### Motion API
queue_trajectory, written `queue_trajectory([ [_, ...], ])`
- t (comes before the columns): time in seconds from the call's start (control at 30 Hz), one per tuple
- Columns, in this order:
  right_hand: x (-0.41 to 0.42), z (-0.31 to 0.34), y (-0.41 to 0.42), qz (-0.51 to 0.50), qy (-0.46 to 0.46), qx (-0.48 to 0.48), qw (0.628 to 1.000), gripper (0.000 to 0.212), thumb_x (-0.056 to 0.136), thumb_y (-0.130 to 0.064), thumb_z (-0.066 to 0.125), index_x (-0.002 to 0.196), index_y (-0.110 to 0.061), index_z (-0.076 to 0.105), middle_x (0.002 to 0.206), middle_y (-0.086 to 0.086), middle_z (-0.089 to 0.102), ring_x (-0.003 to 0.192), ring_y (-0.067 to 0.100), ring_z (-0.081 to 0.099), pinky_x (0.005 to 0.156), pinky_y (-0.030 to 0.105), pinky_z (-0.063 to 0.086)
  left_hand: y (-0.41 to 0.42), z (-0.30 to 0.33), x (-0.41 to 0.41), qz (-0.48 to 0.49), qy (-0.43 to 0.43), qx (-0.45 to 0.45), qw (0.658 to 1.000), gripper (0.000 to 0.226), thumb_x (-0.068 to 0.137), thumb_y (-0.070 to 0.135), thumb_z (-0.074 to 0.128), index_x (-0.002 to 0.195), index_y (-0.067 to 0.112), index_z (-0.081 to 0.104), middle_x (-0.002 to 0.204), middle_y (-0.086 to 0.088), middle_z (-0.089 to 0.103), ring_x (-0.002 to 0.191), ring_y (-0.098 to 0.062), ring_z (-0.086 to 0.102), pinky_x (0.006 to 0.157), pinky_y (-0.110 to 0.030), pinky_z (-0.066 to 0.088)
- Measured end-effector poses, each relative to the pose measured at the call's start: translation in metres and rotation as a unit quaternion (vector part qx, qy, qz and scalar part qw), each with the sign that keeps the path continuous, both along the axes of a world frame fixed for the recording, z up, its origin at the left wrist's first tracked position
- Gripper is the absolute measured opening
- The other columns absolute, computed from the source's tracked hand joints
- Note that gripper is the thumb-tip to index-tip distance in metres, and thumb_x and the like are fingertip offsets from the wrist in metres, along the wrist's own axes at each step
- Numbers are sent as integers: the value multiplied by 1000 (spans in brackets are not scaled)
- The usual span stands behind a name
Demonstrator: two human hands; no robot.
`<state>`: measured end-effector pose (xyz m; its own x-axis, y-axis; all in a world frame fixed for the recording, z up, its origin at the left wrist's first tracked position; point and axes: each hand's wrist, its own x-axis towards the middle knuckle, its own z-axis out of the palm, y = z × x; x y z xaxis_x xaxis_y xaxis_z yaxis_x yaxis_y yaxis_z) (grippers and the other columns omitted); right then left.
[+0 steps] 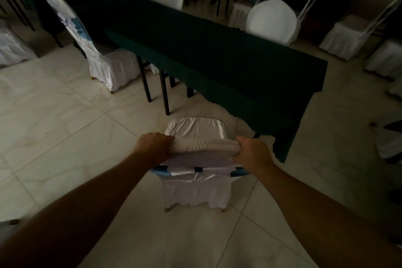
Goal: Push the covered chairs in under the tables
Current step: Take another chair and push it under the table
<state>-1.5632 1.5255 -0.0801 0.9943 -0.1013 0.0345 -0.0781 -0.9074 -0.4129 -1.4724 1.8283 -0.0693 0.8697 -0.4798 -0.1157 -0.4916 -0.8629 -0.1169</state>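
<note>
Both hands were closed on the top edge of the backrest of a white-covered chair (195, 156), the left hand (153, 144) at its left corner and the right hand (252, 153) at its right corner. That chair stood near the camera on the floor, its seat facing away toward the long table (217, 50), its back toward the person; a blue sash (199, 169) ran across the back. The seat's far edge lay just beside the hanging hem of the dark green tablecloth (250, 102), and the chair was not under the table. Black table legs (164, 91) stood to the far left of the seat. Another covered chair (102, 54) sat at the table's left side, turned sideways, and round white chair backs (272, 20) showed beyond the far side. Pale marbled floor tiles (65, 126) spread through a dim room.
</note>
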Motion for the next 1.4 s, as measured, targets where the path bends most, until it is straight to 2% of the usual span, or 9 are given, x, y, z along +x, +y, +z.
queue_trajectory([
  [0.13, 12, 6, 12, -52, 3, 9, 999, 40, 66, -31, 82, 62, -34, 43, 57, -13, 51, 54, 1, 47, 46, 21, 30, 5, 11, 28, -27, -7, -1, 1000, 23, 79, 52, 53, 94, 36, 54, 87, 7, 64, 78, -18, 60, 62, -31, 42],
  [0.37, 52, 13, 21, -86, -20, -48, 995, 36, 64, -48, 82, 70, -35, 50, 57, -17, 43, 53, -3, 39, 45, 18, 25, 4, 36, 90, -49, -2, -15, 999, 28, 75, 53, 61, 97, 36, 58, 85, 7, 63, 78, -16, 56, 65, -31, 38],
  [0.5, 104, 14, 17, -88, -40, -52, 994, 44, 57, -51, 83, 90, -31, 61, 72, -12, 57, 64, 6, 49, 54, 23, 38, 2, 46, 140, -48, -1, -12, 999, 31, 75, 51, 65, 102, 37, 59, 90, 7, 65, 81, -14, 56, 67, -31, 38],
  [0.6, 144, 22, 17, -85, -29, -74, 993, 49, 56, -57, 80, 92, -33, 57, 74, -7, 61, 64, 14, 54, 58, 29, 45, 2, 50, 176, -49, -4, -23, 998, 41, 75, 51, 70, 111, 35, 59, 98, 5, 67, 90, -16, 59, 72, -29, 37],
  [0.7, 188, 33, 21, -83, -40, -109, 990, 51, 54, -60, 80, 89, -33, 53, 68, -9, 55, 58, 13, 49, 55, 27, 37, 3, 58, 221, -39, -1, -34, 999, 47, 73, 49, 74, 115, 32, 59, 102, 4, 66, 95, -16, 58, 76, -29, 37],
  [0.8, 234, 40, 22, -95, -42, -150, 983, 53, 56, -60, 79, 94, -33, 54, 74, -6, 61, 57, 13, 43, 55, 27, 35, -1, 65, 274, -38, 2, -38, 999, 48, 72, 46, 76, 114, 32, 59, 99, 5, 65, 93, -14, 57, 79, -29, 41],
  [0.97, 291, 57, 24, -93, -28, -167, 981, 53, 61, -60, 77, 98, -30, 54, 80, -2, 66, 68, 21, 61, 57, 27, 35, -9, 78, 345, -47, -1, -33, 998, 49, 71, 45, 78, 114, 32, 59, 97, 7, 67, 91, -13, 59, 78, -29, 44],
  [1.2, 338, 63, 23, -88, -32, -170, 981, 53, 65, -58, 76, 101, -28, 53, 81, -1, 66, 73, 23, 64, 58, 27, 34, -17, 77, 404, -64, 2, -43, 997, 52, 73, 45, 76, 120, 32, 57, 101, 4, 68, 92, -16, 60, 82, -32, 48],
  [1.4, 364, 53, 24, -97, -48, -199, 974, 49, 61, -59, 76, 90, -30, 48, 63, -6, 55, 59, 20, 62, 49, 24, 26, -15, 66, 438, -84, -34, -27, 996, 47, 75, 49, 73, 115, 32, 56, 97, 5, 67, 78, -13, 57, 65, -27, 43],
])
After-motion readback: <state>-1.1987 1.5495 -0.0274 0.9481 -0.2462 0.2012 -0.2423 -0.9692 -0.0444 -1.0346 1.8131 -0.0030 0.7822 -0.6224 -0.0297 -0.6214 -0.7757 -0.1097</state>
